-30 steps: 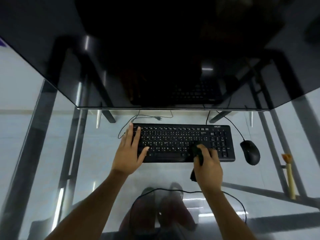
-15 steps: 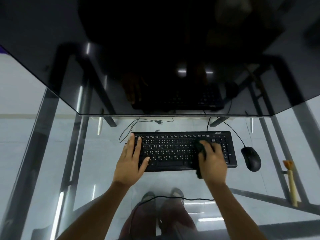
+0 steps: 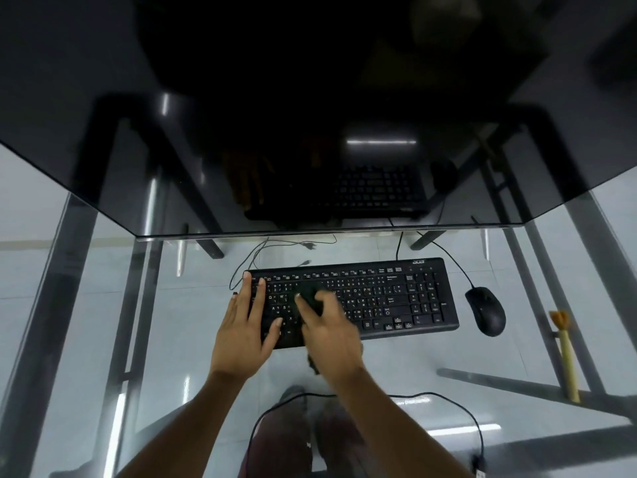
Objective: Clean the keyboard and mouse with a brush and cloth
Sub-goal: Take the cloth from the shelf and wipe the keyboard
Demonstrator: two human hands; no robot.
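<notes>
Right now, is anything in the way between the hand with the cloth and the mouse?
Nothing visible blocks it. The right hand presses the dark cloth on the keyboard's left half; the mouse sits beyond the keyboard's right end.

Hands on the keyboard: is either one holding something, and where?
The right hand grips a dark cloth, bunched under its fingers. The left hand lies flat on the keyboard, holding nothing.

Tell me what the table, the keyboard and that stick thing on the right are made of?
The table looks like clear glass: the floor and the person's legs show through it. The keyboard seems matte black plastic with printed keys. The brush has a pale handle, maybe wood or plastic, and orange bristles; it is too small to tell which.
</notes>
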